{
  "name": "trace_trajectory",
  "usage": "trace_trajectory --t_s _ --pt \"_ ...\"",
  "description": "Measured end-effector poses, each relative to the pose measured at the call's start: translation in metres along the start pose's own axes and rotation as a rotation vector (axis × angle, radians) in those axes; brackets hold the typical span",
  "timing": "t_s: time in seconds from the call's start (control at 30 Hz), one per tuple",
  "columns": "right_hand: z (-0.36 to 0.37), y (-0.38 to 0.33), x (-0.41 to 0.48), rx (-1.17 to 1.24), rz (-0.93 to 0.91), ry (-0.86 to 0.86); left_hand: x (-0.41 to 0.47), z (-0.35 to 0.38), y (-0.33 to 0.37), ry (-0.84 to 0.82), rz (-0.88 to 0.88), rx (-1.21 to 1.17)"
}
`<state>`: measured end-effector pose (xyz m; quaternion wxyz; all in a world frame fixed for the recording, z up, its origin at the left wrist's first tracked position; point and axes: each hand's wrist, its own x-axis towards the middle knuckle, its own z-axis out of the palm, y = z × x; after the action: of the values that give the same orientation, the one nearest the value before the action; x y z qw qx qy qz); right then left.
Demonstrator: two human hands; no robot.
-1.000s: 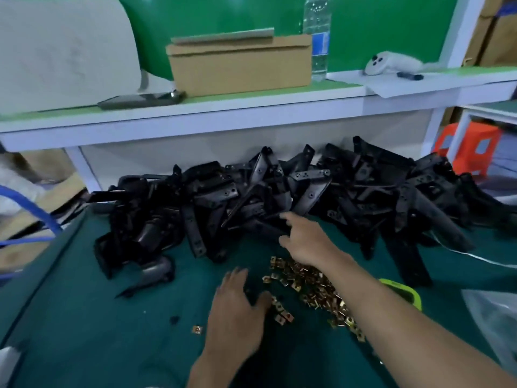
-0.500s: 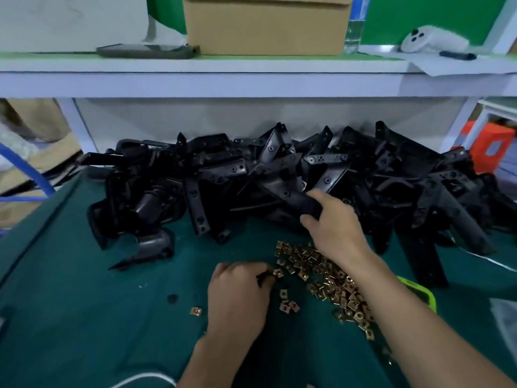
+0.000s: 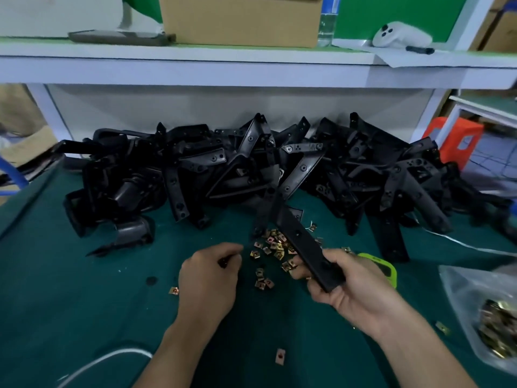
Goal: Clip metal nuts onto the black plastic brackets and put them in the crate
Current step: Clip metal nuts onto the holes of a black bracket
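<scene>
In the head view, a green mat-covered table (image 3: pixel 70 289) is seen from above, with a large heap of black plastic brackets (image 3: pixel 195 175) piled along its far edge beneath a white shelf (image 3: pixel 195 71). One black bracket (image 3: pixel 305 245) is gripped at its near end by the right hand (image 3: pixel 355 287), fingers and thumb wrapped round it, and is held tilted so that its far end points toward the heap. Small brass-coloured metal nuts (image 3: pixel 272 247) are scattered on the mat between the two hands and under the held bracket. The left hand (image 3: pixel 209 278) is placed palm down just left of the nuts, its fingers curled inward; whether a nut is pinched there cannot be told. A single nut (image 3: pixel 280 356) lies apart, nearer the viewer. A clear bag of more nuts (image 3: pixel 492 317) is seen at the right edge. On the shelf, a cardboard box (image 3: pixel 240 18) and a white controller (image 3: pixel 400 37) are set.
</scene>
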<state>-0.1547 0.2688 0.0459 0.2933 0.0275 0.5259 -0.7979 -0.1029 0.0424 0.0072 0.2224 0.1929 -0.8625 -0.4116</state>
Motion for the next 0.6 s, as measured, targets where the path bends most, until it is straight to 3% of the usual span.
trace_trajectory --t_s 0.2,0.33,0.5,0.6 --pt "-0.017 -0.007 0.001 -0.542 -0.026 0.031 -0.003 0.001 0.000 -0.030 -0.006 0.013" --pt "-0.015 -0.013 -0.007 -0.887 -0.030 -0.009 -0.005 0.003 0.002 0.031 0.109 0.163" --pt "-0.002 -0.003 -0.009 -1.423 -0.250 0.373 -0.008 0.009 0.003 -0.074 0.201 0.188" --pt "0.016 0.020 -0.004 -1.740 -0.361 0.465 -0.006 0.011 0.001 -0.152 0.204 0.163"
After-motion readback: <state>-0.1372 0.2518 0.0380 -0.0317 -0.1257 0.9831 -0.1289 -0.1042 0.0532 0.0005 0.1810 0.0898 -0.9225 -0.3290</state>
